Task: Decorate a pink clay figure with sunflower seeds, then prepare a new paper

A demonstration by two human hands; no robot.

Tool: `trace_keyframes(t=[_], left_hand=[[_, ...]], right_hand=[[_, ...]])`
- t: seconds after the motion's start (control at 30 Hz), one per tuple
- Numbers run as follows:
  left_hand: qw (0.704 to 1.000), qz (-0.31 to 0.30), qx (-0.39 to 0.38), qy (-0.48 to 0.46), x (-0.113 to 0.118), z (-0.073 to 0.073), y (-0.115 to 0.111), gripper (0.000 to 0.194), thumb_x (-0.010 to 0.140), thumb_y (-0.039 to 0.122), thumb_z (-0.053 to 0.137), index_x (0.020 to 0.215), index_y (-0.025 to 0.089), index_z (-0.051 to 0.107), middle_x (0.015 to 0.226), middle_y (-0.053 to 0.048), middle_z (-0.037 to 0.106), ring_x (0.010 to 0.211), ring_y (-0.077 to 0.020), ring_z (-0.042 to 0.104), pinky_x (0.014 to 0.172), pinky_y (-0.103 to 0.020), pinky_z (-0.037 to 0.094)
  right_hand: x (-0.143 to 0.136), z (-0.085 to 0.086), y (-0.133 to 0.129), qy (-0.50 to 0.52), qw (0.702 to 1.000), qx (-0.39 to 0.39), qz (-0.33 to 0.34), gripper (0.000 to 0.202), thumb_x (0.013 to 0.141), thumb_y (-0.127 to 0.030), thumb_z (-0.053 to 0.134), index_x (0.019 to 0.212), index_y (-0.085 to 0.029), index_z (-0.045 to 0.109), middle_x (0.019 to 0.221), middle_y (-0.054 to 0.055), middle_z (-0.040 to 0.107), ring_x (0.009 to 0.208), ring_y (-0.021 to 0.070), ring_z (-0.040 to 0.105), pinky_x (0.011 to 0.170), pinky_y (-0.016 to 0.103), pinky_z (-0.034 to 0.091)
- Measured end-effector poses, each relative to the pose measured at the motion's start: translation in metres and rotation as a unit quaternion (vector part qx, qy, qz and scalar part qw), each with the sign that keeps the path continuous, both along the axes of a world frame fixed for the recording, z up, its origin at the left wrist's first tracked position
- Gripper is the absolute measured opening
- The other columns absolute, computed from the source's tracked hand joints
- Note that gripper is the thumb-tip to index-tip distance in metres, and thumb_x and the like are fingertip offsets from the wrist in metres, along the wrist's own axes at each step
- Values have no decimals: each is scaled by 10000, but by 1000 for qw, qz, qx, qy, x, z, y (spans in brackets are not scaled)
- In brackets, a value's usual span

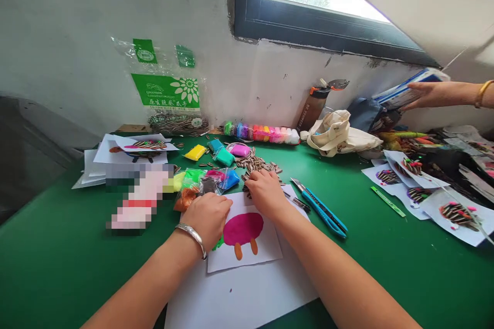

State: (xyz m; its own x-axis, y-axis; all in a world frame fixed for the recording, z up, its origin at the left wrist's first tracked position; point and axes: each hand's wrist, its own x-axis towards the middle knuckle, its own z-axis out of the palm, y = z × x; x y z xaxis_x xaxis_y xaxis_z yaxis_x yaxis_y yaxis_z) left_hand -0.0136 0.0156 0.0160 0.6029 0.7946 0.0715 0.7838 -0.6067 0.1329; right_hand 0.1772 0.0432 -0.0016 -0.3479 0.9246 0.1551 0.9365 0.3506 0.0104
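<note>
1. Head view: small white paper sheet w/ magenta oval, two orange ovals below [273, 250] lies flat on larger white sheet [239, 295], green tabletop [370, 267], between forearms.
2. L hand [208, 221]: palm down, fingers bent, on small sheet's upper-L edge, beside clear packet of orange clay [187, 199]. Can't tell if gripping.
3. R hand [266, 190]: fingers bent at pile of striped brown-and-white seeds [252, 158]. Fingertips hidden; can't tell if seed's pinched.
4. Step, prob.: seed pick-up, L hand steadying sheet. Next move likely calls for fine fingertip pinch, sheet kept flat.
5. Containers: clear plastic bag w/ green label [165, 90], striped seeds at bottom; small clear packets, e.g. yellow [195, 152], w/ clay; long clear pack [262, 133], multicol. clay; cream cloth bag [339, 136], contents unclear; brown translucent bottle [314, 108], contents n/a.
6. Co-worker's hand [430, 93], upper R, grasps blue-and-white box [405, 87]; contents not visible.
</note>
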Motion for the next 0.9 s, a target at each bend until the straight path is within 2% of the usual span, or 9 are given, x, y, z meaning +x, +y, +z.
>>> trace_keyframes(t=[0.2, 0.47, 0.67, 0.8, 0.9], left_hand=[[999, -22, -18, -21, 0, 2, -9, 253, 883, 110, 424, 882, 208, 658, 825, -53, 675, 872, -220, 603, 788, -331, 459], [997, -21, -14, -78, -16, -10, -20, 281, 925, 160, 397, 955, 186, 676, 994, -73, 694, 909, -231, 594, 801, -364, 487], [991, 4, 3, -134, -16, -14, -14, 302, 926, 220, 395, 1000, 188, 685, 970, -62, 717, 890, -222, 623, 812, -366, 500], [985, 37, 3, -169, -17, -16, -12, 313, 912, 256, 404, 1012, 177, 690, 995, -65, 723, 910, -215, 641, 827, -354, 507], [984, 35, -4, -177, -17, -17, -12, 313, 909, 253, 407, 999, 173, 696, 988, -64, 726, 912, -213, 640, 828, -358, 511]], right_hand=[[3, -1, 0, 9, 1000, 4, 5, 169, 878, -150, 479, 823, -192, 633, 906, 80, 613, 912, 222, 482, 757, 354, 274], [4, 2, -2, 69, 998, 15, 3, 177, 896, -116, 436, 929, -172, 600, 944, 99, 620, 910, 213, 508, 772, 326, 279], [-5, 18, -20, 142, 989, -9, 34, 178, 894, -106, 428, 858, -191, 581, 734, 7, 615, 683, 130, 522, 626, 235, 301], [-8, 23, -43, 299, 948, -76, 75, 201, 837, -68, 435, 796, -199, 582, 747, -8, 596, 680, 112, 518, 594, 198, 334], [0, 20, -60, 396, 905, -146, 57, 209, 810, -70, 416, 750, -198, 570, 705, -24, 562, 605, 96, 498, 551, 190, 350]])
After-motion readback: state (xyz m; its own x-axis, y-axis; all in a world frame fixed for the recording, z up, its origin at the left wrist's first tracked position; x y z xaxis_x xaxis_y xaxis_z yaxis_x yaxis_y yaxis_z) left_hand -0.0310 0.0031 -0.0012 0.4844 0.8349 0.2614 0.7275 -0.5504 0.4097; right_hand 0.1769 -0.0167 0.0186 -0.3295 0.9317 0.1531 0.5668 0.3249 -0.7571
